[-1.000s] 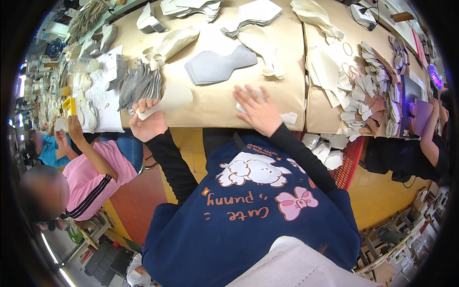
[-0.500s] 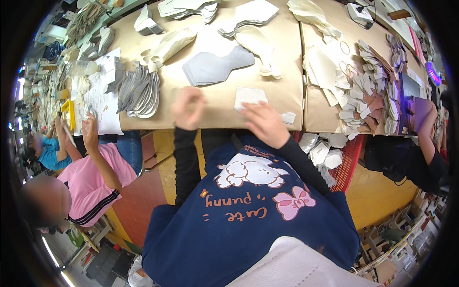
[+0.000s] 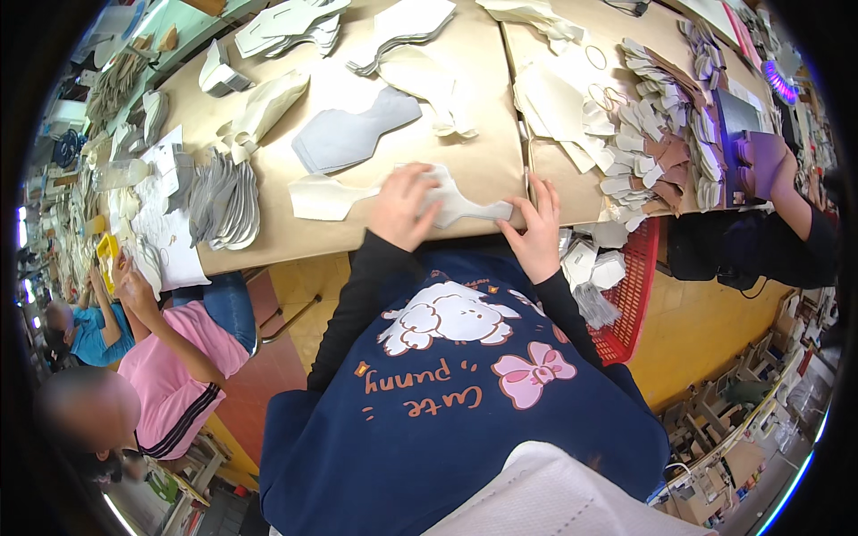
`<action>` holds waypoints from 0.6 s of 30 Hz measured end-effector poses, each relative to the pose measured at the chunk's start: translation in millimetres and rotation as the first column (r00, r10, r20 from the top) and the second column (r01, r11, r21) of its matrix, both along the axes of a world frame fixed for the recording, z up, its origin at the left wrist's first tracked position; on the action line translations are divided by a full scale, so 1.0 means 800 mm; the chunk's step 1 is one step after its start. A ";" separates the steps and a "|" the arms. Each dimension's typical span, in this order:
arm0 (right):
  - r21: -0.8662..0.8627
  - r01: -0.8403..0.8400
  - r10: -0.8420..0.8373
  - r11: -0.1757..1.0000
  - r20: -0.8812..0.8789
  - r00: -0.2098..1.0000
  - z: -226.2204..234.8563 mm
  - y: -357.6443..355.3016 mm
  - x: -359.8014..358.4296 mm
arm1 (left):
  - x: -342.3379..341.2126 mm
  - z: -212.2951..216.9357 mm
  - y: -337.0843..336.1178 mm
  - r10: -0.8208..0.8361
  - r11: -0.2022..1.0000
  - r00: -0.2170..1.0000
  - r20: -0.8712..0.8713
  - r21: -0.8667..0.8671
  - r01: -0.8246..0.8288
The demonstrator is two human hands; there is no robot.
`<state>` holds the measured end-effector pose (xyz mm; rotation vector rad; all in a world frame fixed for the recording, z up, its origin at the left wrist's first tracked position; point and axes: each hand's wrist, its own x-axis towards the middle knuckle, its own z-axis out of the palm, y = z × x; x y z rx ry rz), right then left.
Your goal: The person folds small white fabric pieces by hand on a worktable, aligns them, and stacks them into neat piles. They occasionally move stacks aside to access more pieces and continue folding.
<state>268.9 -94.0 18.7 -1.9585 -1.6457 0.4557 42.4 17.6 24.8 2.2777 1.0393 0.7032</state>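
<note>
A pale grey cut-out piece [image 3: 465, 207] with a narrow tail lies at the table's near edge. To its left, a cream piece [image 3: 323, 198] shows its wide end, and the rest runs under my left hand. My left hand [image 3: 404, 207], slightly blurred, lies on the grey piece with its fingers stretched over it. At the tail's right tip, my right hand [image 3: 536, 234] touches the piece with thumb and fingertips, fingers apart. Whether the grey piece fully covers the cream one is hidden. Just beyond lies a stack of similar grey pieces [image 3: 344, 138].
Cream pieces [image 3: 433, 89] and other stacks lie farther back. Fanned grey pieces [image 3: 223, 201] are at left, many small pieces [image 3: 657, 134] at right. A red basket [image 3: 639, 299] stands below the table edge. A person in pink [image 3: 183, 348] sits at left; another's arm [image 3: 791, 196] is at right.
My left hand has come right onto a grey piece, and my right hand has moved to its tail. The cream piece now stretches out to the left. The whole view has shifted.
</note>
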 end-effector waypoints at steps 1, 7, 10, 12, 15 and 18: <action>-0.021 0.006 -0.007 1.000 -0.025 1.000 0.001 0.001 -0.002 | 0.014 -0.001 -0.006 -0.089 0.995 0.996 0.029 -0.033 0.090; -0.176 0.007 -0.123 0.984 -0.654 0.746 0.045 0.012 -0.009 | 0.061 0.010 -0.033 -0.235 0.958 0.955 0.183 -0.123 0.260; -0.006 -0.042 0.019 0.999 -0.825 0.565 0.081 0.020 -0.014 | 0.051 0.036 -0.031 -0.104 0.897 0.906 0.411 -0.355 0.263; 0.152 -0.082 0.172 0.985 -0.821 0.544 0.103 0.033 -0.019 | 0.036 0.059 -0.030 0.004 0.800 0.850 0.526 -0.512 0.314; 0.287 -0.206 0.340 0.936 -0.570 0.748 0.130 0.055 -0.025 | 0.025 0.085 -0.028 0.100 0.760 0.790 0.604 -0.559 0.331; 0.256 -0.197 0.308 0.946 -0.531 0.789 0.147 0.066 -0.037 | 0.019 0.099 -0.026 0.200 0.691 0.724 0.660 -0.619 0.373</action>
